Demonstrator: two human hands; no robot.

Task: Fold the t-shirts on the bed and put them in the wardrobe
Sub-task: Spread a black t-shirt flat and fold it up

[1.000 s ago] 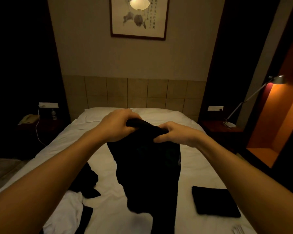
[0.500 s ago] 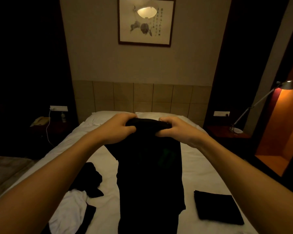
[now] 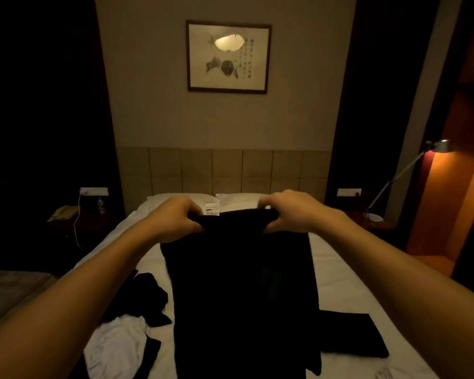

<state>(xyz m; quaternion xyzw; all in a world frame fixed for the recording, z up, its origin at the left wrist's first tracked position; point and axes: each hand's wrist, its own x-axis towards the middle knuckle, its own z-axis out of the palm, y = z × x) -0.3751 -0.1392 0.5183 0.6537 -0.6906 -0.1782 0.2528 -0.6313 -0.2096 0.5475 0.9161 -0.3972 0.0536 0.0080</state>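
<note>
A black t-shirt (image 3: 241, 291) hangs in front of me over the white bed (image 3: 337, 280), held up by its top edge. My left hand (image 3: 175, 217) grips the left end of that edge and my right hand (image 3: 293, 212) grips the right end. A small white label (image 3: 212, 209) shows at the top between them. A folded black t-shirt (image 3: 350, 335) lies flat on the bed at the right. At the left lie a crumpled black garment (image 3: 145, 299) and a white t-shirt (image 3: 118, 343). The wardrobe is out of view.
Two white pillows (image 3: 181, 199) sit against the padded headboard (image 3: 225, 170). A nightstand with a phone (image 3: 63, 213) stands at the left, another with a lit desk lamp (image 3: 438, 147) at the right. A framed picture (image 3: 227, 56) hangs on the wall above.
My hands have moved apart along the shirt's top edge, spreading it wider and flatter, and the white label has come into view. The camera has tilted up a little.
</note>
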